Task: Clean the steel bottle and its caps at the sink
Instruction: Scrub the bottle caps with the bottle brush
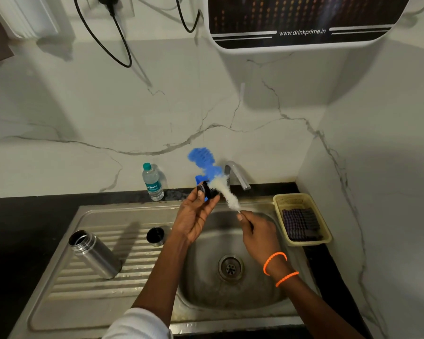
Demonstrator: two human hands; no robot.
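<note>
Fingers of the left hand (194,214) curl round a small black cap (207,189) held above the sink (132,214), while the right hand (257,231) pinches the wire handle of a blue-and-white bottle brush (219,185) whose bristles touch the cap. On the drainboard the open steel bottle (94,254) stands beside 1 more black cap (155,236), well left of the basin.

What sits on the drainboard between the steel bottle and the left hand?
In the head view, one black-topped cap stands upright on the ribbed drainboard between the steel bottle and the left hand, touching neither.
</note>
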